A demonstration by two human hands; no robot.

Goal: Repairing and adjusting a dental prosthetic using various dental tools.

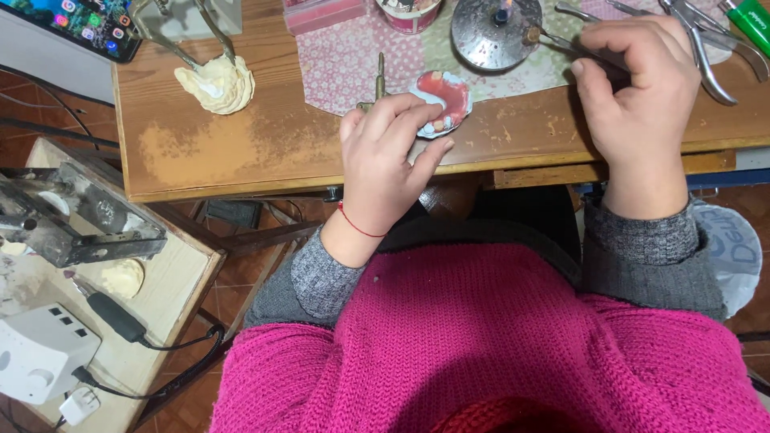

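Pink denture (443, 98): lying at the wooden surface (241, 144) edge, on a plaster base.
Left hand (385, 152): grip pinching the denture.
Right hand (638, 88): grip pinching a metal tool (553, 38), tip reaching the burner (493, 32).

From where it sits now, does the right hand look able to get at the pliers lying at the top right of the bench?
Probably yes. The right hand holds a thin metal tool at the burner, and the pliers lie just beside it with nothing between. It would likely need to put the tool down first.
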